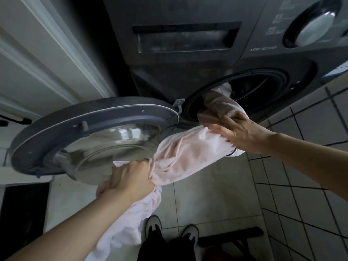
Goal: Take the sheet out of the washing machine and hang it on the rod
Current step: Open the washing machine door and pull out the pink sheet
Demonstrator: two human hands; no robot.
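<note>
Sheet point(188, 147) half out, mid-frame: my left hand point(131, 178) bunches it tight, my right hand point(239, 132) grips it by the washer point(188, 72) mouth. Tail's inside; hanging's still ahead.

**Lighting and picture quality: uneven exposure, wide-angle distortion**

Overall light is dim to moderate and appears diffuse. The dark washing machine point(188, 68) front is underexposed, its panel lettering soft and barely legible. The drum opening point(250, 91) falls to near black. The pale sheet point(188, 149) and the white cabinet point(37, 53) are the brightest areas, without clipping. Soft glare and reflections show on the door glass point(113, 144) and the dial point(314, 25). Straight lines bow strongly toward the frame edges. The floor tiles point(301, 166) are reasonably sharp; the lower corners are dark and blurred.
</note>
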